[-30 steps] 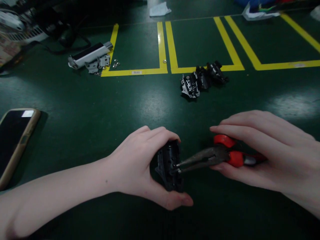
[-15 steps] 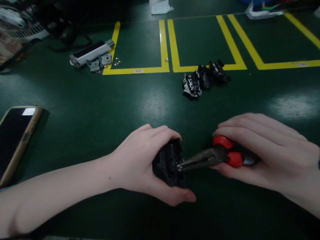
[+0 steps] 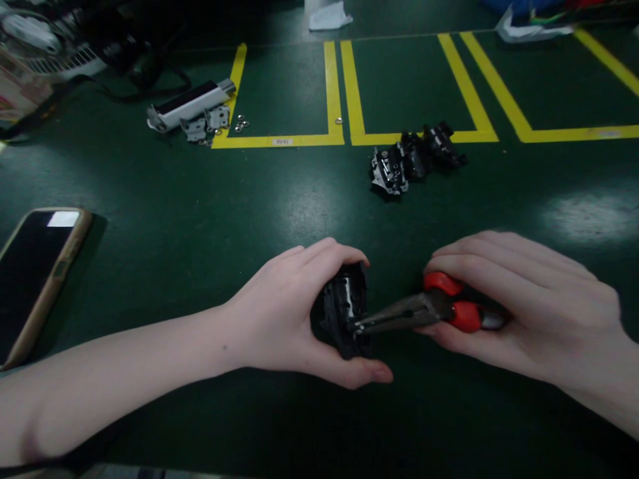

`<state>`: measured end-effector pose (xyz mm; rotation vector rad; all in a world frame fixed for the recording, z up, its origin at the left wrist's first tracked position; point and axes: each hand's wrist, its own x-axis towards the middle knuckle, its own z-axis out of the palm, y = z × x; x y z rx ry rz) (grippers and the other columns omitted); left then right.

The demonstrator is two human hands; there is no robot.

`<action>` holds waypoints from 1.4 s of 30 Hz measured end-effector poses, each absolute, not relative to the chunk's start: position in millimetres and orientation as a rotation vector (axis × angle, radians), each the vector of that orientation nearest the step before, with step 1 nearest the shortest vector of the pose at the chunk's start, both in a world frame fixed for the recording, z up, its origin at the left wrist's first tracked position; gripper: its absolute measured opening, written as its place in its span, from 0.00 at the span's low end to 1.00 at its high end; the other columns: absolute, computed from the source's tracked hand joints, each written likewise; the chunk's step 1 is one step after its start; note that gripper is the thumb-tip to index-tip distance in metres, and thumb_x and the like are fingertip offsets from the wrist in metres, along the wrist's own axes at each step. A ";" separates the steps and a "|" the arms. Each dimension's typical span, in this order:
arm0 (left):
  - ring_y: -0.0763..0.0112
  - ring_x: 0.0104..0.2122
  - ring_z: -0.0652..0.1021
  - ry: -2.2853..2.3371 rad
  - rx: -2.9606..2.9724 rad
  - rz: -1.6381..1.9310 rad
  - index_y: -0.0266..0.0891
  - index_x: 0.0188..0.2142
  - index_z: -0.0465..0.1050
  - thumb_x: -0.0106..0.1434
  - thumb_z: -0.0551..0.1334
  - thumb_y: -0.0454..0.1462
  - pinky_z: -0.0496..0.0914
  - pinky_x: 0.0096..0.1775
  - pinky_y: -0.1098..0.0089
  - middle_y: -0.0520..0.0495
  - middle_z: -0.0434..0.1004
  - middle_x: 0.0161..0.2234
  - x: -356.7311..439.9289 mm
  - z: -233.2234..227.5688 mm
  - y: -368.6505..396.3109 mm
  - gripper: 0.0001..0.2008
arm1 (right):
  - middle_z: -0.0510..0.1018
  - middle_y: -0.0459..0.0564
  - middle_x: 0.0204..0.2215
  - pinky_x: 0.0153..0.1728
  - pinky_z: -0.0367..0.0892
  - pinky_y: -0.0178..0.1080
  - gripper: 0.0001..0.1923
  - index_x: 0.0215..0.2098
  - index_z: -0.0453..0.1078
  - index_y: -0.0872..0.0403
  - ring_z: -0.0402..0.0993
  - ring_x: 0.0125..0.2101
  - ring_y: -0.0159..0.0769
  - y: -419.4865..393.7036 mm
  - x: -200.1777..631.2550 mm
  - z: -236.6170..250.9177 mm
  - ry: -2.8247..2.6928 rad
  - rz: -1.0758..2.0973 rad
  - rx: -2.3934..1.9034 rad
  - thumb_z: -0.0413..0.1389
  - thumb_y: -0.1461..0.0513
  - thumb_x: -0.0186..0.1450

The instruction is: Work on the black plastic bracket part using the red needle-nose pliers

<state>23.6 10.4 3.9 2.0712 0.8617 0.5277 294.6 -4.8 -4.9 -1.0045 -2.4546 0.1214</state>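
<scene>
My left hand [image 3: 289, 313] wraps around a small black metal part [image 3: 344, 309] and holds it just above the dark green table [image 3: 200, 219]. My right hand [image 3: 519, 313] grips red-handled needle-nose pliers [image 3: 424, 311]. The closed tips of the pliers touch the right face of the black part. The far side of the part is hidden by my fingers.
A cluster of similar black parts [image 3: 414, 159] lies beyond my hands. A silver and black bar [image 3: 192, 105] with small brackets and washers [image 3: 239, 123] sits at the far left beside yellow tape lines [image 3: 339, 93]. A phone [image 3: 34, 273] lies at the left edge.
My hands with the part and the pliers have shifted slightly away from me. The part has tilted a little in my left hand, and the plier tips stay on it.
</scene>
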 end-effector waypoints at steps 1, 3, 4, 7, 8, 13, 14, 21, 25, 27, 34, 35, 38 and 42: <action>0.67 0.37 0.75 0.858 2.078 0.544 0.38 0.51 0.67 0.52 0.74 0.54 0.69 0.38 0.66 0.49 0.75 0.41 23.6 4.0 10.4 0.35 | 0.77 0.50 0.35 0.31 0.67 0.48 0.12 0.44 0.67 0.47 0.74 0.33 0.44 -4.9 294.8 -5.2 -2.477 0.137 -1.000 0.56 0.51 0.67; 0.68 0.37 0.75 0.852 2.096 0.570 0.37 0.52 0.67 0.52 0.75 0.52 0.70 0.37 0.67 0.49 0.74 0.41 23.5 4.0 10.2 0.35 | 0.77 0.50 0.36 0.31 0.68 0.47 0.12 0.44 0.66 0.47 0.74 0.34 0.43 -4.7 295.4 -5.0 -2.509 0.149 -0.992 0.57 0.51 0.67; 0.68 0.37 0.75 0.852 2.101 0.573 0.36 0.52 0.67 0.52 0.75 0.52 0.70 0.37 0.67 0.48 0.74 0.42 23.4 4.0 10.0 0.35 | 0.77 0.50 0.36 0.31 0.68 0.47 0.12 0.44 0.65 0.48 0.74 0.34 0.43 -4.4 295.5 -4.7 -2.514 0.151 -1.001 0.57 0.51 0.67; 0.68 0.37 0.75 0.862 2.102 0.579 0.37 0.52 0.67 0.52 0.75 0.52 0.70 0.37 0.67 0.48 0.74 0.42 23.2 3.3 9.3 0.35 | 0.76 0.49 0.35 0.31 0.68 0.45 0.12 0.44 0.65 0.49 0.74 0.33 0.41 -3.0 294.7 -3.7 -2.511 0.163 -0.993 0.57 0.52 0.68; 0.67 0.37 0.75 0.867 2.102 0.584 0.38 0.52 0.67 0.52 0.74 0.52 0.70 0.37 0.67 0.49 0.74 0.42 23.2 2.9 9.2 0.35 | 0.76 0.49 0.34 0.31 0.68 0.44 0.12 0.43 0.65 0.50 0.74 0.33 0.40 -2.4 294.1 -3.5 -2.512 0.168 -0.982 0.57 0.52 0.68; 0.69 0.37 0.74 0.866 2.110 0.634 0.35 0.53 0.67 0.52 0.75 0.51 0.69 0.37 0.68 0.49 0.73 0.41 23.6 1.0 8.9 0.36 | 0.74 0.48 0.32 0.28 0.67 0.41 0.14 0.41 0.64 0.50 0.72 0.31 0.37 -1.3 292.7 -3.2 -2.513 0.174 -0.993 0.54 0.49 0.70; 0.70 0.37 0.74 0.866 2.118 0.641 0.34 0.54 0.67 0.52 0.75 0.51 0.69 0.37 0.69 0.49 0.73 0.41 23.6 0.8 8.9 0.37 | 0.74 0.47 0.31 0.28 0.66 0.41 0.14 0.41 0.64 0.50 0.72 0.30 0.37 -1.4 292.7 -3.0 -2.513 0.176 -1.002 0.54 0.49 0.70; 0.71 0.38 0.73 0.862 2.147 0.670 0.29 0.56 0.66 0.53 0.75 0.49 0.68 0.37 0.70 0.49 0.72 0.41 22.9 0.6 8.7 0.39 | 0.72 0.46 0.30 0.26 0.65 0.39 0.14 0.39 0.64 0.50 0.71 0.28 0.35 -1.2 293.0 1.4 -2.531 0.203 -1.011 0.53 0.49 0.70; 0.70 0.39 0.75 0.873 2.127 0.644 0.31 0.55 0.68 0.51 0.75 0.52 0.67 0.39 0.68 0.49 0.74 0.42 22.9 1.0 9.4 0.40 | 0.72 0.46 0.30 0.25 0.64 0.40 0.13 0.39 0.64 0.50 0.70 0.28 0.35 -1.5 291.6 3.6 -2.528 0.240 -1.033 0.54 0.50 0.70; 0.68 0.39 0.76 0.870 2.104 0.634 0.33 0.54 0.69 0.51 0.74 0.55 0.67 0.40 0.66 0.49 0.76 0.42 23.1 1.3 9.9 0.40 | 0.72 0.47 0.30 0.25 0.65 0.40 0.13 0.39 0.64 0.50 0.70 0.28 0.36 -2.0 290.7 3.4 -2.548 0.224 -1.028 0.53 0.49 0.70; 0.69 0.35 0.74 0.856 2.079 0.593 0.36 0.50 0.73 0.52 0.71 0.59 0.64 0.40 0.65 0.52 0.78 0.40 21.2 1.6 11.2 0.36 | 0.72 0.49 0.31 0.27 0.64 0.41 0.16 0.39 0.63 0.50 0.70 0.29 0.39 -5.6 290.3 -2.4 -2.553 0.171 -1.035 0.52 0.47 0.70; 0.70 0.35 0.74 0.857 2.078 0.589 0.36 0.50 0.73 0.52 0.71 0.59 0.64 0.40 0.66 0.52 0.78 0.40 21.1 1.7 11.3 0.36 | 0.72 0.49 0.31 0.27 0.64 0.41 0.15 0.39 0.63 0.50 0.70 0.29 0.38 -5.6 290.5 -2.9 -2.555 0.171 -1.035 0.52 0.47 0.70; 0.70 0.34 0.74 0.868 2.079 0.567 0.35 0.50 0.73 0.52 0.71 0.60 0.63 0.40 0.66 0.52 0.78 0.39 21.4 2.4 11.4 0.36 | 0.72 0.49 0.31 0.28 0.65 0.42 0.16 0.39 0.63 0.50 0.70 0.30 0.38 -3.5 291.3 -4.4 -2.555 0.145 -1.038 0.52 0.47 0.70; 0.69 0.35 0.75 0.883 2.081 0.548 0.35 0.51 0.73 0.52 0.72 0.59 0.63 0.40 0.66 0.52 0.78 0.40 22.1 3.8 11.2 0.37 | 0.73 0.50 0.33 0.29 0.66 0.43 0.19 0.41 0.64 0.51 0.72 0.32 0.40 2.0 293.6 -7.5 -2.561 0.088 -1.008 0.53 0.44 0.69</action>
